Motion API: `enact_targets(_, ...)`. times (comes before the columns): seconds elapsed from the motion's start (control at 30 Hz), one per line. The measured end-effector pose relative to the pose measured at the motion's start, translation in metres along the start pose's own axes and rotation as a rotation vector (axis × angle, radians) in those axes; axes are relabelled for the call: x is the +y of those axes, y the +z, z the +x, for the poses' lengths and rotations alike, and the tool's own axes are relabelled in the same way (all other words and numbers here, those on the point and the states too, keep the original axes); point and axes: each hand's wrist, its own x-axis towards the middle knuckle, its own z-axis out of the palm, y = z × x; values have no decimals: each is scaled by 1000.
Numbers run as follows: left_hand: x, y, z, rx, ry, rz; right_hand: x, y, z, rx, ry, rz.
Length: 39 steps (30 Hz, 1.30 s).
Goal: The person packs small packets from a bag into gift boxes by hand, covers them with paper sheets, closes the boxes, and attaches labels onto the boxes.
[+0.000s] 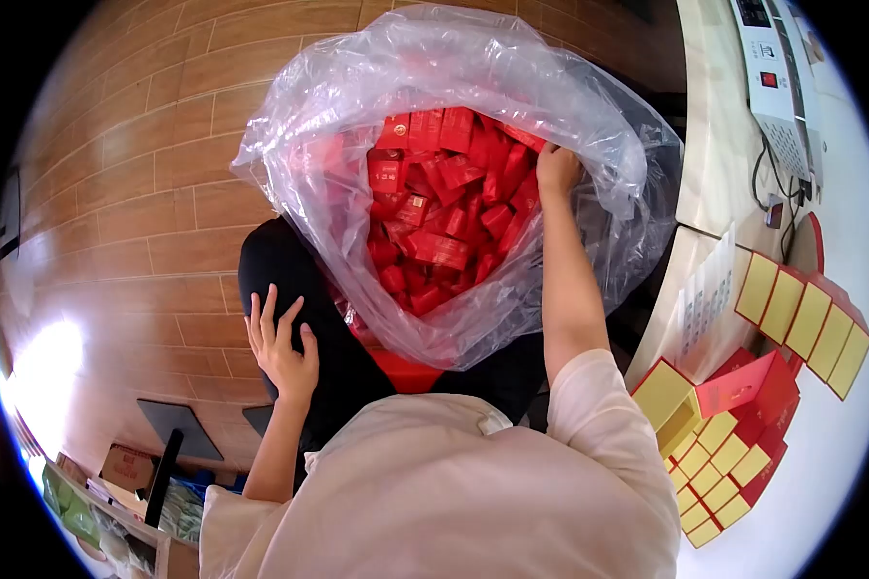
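A large clear plastic bag (309, 106) stands open between my knees, filled with many small red packets (439, 188) printed in gold. My right hand (558, 172) reaches inside the bag's right side, beside the packets and against the plastic. Its fingers are curled, and whatever they hold is hidden. Over my left thigh, my left hand (285, 352) is open with its fingers spread, holding nothing. A bit of a red surface (406, 372) shows below the bag, between my legs.
On the white table at right are red boxes with gold faces (714, 473), a row of similar boxes (801, 314) and a white machine (777, 96) with cables. A black stand (179, 429) and a cardboard box (126, 468) are at lower left on the wood-look floor (135, 222).
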Motion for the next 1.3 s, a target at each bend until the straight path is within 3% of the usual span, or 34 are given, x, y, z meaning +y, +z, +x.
enact_targets(0.07,0,1,0,3,-4,1,13,13,-9,242,-296,20)
enact_targets(0.1,-1,1,-1,3,-8,1,22,17,-7,237,-294,22)
enact_targets(0.2,-2,0,-2,16,-14,9,14,-1,-5,-211,-126,480)
enact_targets(0.23,-3,0,-3,21,-16,4,8,0,-9,-212,-123,484)
enact_targets(0.3,-4,-1,-3,34,0,-4,-1,-3,-18,-211,122,193)
enact_targets(0.37,-2,1,-2,57,11,-12,11,21,-30,-393,-30,337)
enact_targets(0.4,0,2,-1,70,12,-19,-3,15,-50,-541,110,176)
enact_targets(0.5,1,3,-2,68,22,-8,-21,27,-106,-451,-185,-74)
enact_targets(0.57,1,5,-4,78,30,-14,-44,14,-153,-437,-178,-236)
enact_targets(0.67,-1,4,-8,104,36,-27,-41,26,-209,-303,-302,-283)
enact_targets(0.77,-7,4,-14,123,58,-16,-20,35,-254,-290,-578,-283)
enact_targets(0.8,-9,4,-16,125,63,-31,-21,31,-264,-283,-583,-274)
enact_targets(0.87,-11,4,-20,128,81,-40,-19,20,-281,-297,-453,148)
enact_targets(0.97,-10,5,-25,134,101,-22,-25,-19,-297,-120,-318,395)
enact_targets(1.03,-10,9,-24,160,147,-21,-15,-30,-295,-7,-360,467)
enact_targets(1.1,-3,14,-21,192,187,-18,-4,-49,-291,-158,-234,839)
enact_targets(1.17,7,17,-14,136,179,-258,-4,-86,-296,-231,-143,976)
enact_targets(1.23,26,31,-8,131,290,-538,2,-105,-302,-578,61,1371)
enact_targets(1.3,54,46,-13,-63,230,-850,4,-123,-314,-629,20,1353)
